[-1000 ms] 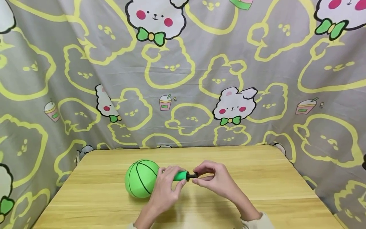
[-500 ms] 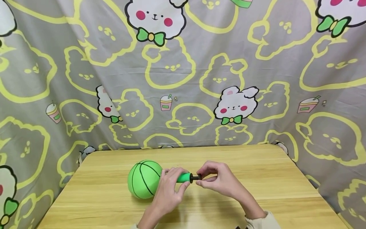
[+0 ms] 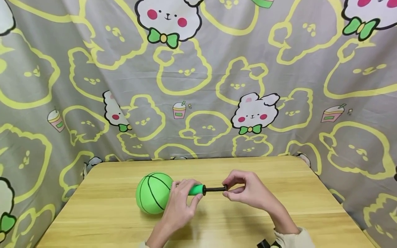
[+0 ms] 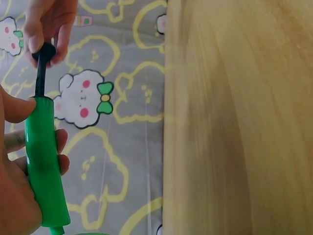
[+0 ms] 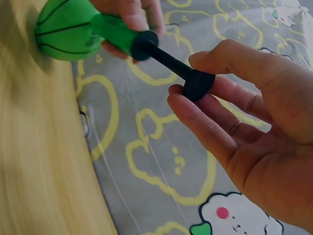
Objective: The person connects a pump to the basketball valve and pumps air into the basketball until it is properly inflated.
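A green ball with black lines (image 3: 152,194) rests on the table, left of centre. Just right of it, my left hand (image 3: 180,205) grips the green barrel of a small hand pump (image 4: 45,161); its fingers wrap the barrel in the left wrist view. In the right wrist view the barrel's far end points at the ball and seems to meet it. My right hand (image 3: 249,189) pinches the black round handle (image 5: 198,85) at the end of the pump's rod between thumb and fingers. A length of black rod (image 3: 215,189) shows between barrel and handle.
The wooden table (image 3: 102,206) spreads around the hands and ball. Behind it and at both sides hangs a grey curtain (image 3: 201,103) with yellow cartoon outlines. A small black object (image 3: 263,244) shows near the right sleeve.
My right hand has moved right, drawing the black rod further out of the barrel. My left hand keeps its grip, and the ball stays in about the same place.
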Tool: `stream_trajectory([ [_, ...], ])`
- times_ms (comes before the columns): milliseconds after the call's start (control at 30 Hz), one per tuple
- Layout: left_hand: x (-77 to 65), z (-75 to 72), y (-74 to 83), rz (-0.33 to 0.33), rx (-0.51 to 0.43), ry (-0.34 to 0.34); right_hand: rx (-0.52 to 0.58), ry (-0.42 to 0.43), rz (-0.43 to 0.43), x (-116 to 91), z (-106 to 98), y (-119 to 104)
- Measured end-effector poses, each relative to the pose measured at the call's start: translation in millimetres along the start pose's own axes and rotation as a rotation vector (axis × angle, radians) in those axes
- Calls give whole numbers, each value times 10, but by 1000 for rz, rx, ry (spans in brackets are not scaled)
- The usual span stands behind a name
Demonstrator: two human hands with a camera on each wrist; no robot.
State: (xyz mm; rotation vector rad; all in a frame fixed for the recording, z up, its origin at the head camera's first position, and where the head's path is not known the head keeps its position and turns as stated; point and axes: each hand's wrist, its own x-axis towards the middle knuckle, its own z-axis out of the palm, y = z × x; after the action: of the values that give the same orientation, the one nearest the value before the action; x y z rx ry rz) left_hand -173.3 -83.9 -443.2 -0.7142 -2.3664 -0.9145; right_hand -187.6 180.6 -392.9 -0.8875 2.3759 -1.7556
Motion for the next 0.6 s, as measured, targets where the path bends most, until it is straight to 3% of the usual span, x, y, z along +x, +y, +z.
stream_trajectory([
  [333,11,-78,-79,-36,4,20,-22,13,22,-109,-288,-30],
  [600,54,-93,-38,-46,-7,45,-10,42,-14,-114,-329,-56],
])
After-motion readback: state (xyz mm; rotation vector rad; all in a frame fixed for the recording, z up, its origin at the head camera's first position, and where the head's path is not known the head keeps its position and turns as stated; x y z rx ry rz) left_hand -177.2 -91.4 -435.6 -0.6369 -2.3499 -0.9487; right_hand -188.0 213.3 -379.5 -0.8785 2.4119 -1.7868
